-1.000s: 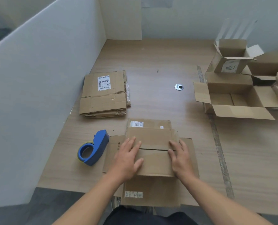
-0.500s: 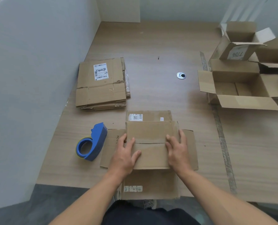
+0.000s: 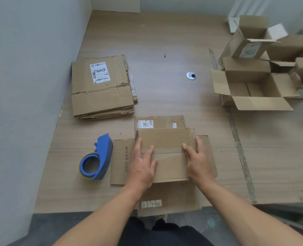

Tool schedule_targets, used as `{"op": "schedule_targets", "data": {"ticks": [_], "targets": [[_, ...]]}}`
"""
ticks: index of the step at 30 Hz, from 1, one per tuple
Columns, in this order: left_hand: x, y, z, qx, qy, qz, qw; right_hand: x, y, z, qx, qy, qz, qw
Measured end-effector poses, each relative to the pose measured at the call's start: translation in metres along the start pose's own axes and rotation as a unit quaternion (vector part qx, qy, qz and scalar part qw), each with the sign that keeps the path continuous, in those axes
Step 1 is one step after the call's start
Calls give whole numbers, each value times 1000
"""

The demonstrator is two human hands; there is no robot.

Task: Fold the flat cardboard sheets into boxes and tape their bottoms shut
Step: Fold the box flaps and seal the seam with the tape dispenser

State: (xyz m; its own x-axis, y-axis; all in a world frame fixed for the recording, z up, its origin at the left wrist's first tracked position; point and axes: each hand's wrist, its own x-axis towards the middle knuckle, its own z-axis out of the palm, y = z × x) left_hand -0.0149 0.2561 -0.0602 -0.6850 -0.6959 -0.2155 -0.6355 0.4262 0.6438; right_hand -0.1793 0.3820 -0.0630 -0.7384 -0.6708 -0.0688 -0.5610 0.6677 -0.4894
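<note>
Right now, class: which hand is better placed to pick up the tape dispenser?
The left hand: the blue tape dispenser lies on its side of the box; the right hand would have to reach across.

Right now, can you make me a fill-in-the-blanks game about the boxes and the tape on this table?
The tape dispenser is coloured ____.
The label on the stack of flat sheets is ____.
The left hand and the right hand press on a box; the one nearer the dispenser is the ____.
The open boxes stand on the ____ side of the table.
Missing words: blue; white; left; right.
</note>
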Motion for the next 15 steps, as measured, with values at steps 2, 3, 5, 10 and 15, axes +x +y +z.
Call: {"op": "schedule_targets", "data": {"ticks": [2, 3, 5, 10, 15], "targets": [[-1, 1, -2, -13, -3, 1, 1000, -4, -6, 8, -86, 21, -64, 994], [-1, 2, -3, -19, -4, 3, 1000, -8, -14, 13, -111, 10, -97, 989], [-1, 1, -5, -27, -4, 15, 1000, -20, -31, 22, -117, -51, -132, 983], [5, -25, -39, -88, -22, 69, 994, -22, -39, 26, -88, -66, -89, 990], [2, -67, -88, 2, 134, 36, 990, -23, -40, 30, -87, -63, -89, 990]]}}
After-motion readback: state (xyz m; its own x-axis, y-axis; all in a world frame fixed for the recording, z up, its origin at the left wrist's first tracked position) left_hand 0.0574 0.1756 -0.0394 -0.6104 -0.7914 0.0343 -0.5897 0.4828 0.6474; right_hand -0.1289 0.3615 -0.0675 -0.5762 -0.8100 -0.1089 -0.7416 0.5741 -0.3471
